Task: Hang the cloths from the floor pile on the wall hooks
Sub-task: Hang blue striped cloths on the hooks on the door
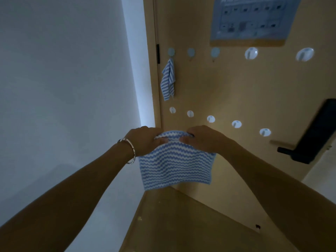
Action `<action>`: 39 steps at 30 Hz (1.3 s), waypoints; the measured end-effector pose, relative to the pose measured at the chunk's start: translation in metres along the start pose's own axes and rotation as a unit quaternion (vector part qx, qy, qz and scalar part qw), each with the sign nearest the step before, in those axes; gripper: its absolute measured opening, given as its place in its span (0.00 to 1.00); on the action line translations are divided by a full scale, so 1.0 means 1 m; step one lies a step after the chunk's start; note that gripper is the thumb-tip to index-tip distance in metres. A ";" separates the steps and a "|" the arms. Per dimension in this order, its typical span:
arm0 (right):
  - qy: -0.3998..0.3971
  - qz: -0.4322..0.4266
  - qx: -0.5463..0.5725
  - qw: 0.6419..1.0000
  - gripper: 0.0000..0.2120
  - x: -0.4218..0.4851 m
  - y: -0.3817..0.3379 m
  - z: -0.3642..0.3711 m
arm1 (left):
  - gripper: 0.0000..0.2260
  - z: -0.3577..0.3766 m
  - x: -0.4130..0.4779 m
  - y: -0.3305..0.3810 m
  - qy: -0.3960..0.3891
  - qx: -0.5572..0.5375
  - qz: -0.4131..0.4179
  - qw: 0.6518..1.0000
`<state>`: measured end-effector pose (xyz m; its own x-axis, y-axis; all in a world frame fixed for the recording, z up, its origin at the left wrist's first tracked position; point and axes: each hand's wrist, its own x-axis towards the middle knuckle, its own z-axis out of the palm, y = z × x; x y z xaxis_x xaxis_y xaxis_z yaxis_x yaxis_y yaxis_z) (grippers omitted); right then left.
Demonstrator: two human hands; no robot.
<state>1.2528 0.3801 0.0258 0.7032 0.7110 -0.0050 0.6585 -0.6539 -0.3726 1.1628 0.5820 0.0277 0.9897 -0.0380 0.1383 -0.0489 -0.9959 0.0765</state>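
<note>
I hold a blue-and-white striped cloth (174,164) by its top edge in front of a tan door. My left hand (145,140), with a silver bangle on the wrist, grips the left part of the edge. My right hand (201,140) grips the right part. The cloth hangs flat below both hands. Another striped cloth (168,80) hangs from the leftmost hook (171,51) of the upper row. A lower row of white hooks (211,119) runs just above my hands, with nothing on them.
The tan door (236,84) carries more upper hooks (251,53), a blue poster (254,17) at the top and a black lock with a handle (312,135) at the right. A white wall (63,79) stands to the left. Tan floor (181,224) lies below.
</note>
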 end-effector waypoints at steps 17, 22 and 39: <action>0.037 0.031 0.003 0.999 0.17 0.159 0.075 -0.041 | 0.11 0.032 0.215 -0.074 0.025 -0.076 0.057 0.995; 0.077 0.091 -0.024 0.993 0.19 0.222 0.086 -0.068 | 0.11 0.028 0.292 -0.106 0.055 -0.118 0.106 0.986; 0.246 0.114 0.096 0.958 0.16 0.345 0.144 -0.092 | 0.14 0.029 0.445 -0.134 0.123 -0.288 0.124 0.942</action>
<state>1.6149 0.5081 0.0558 0.8956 0.3154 0.3139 0.4438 -0.6845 -0.5784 1.6136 0.6963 0.0501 0.8804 -0.1720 0.4420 -0.4092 -0.7465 0.5246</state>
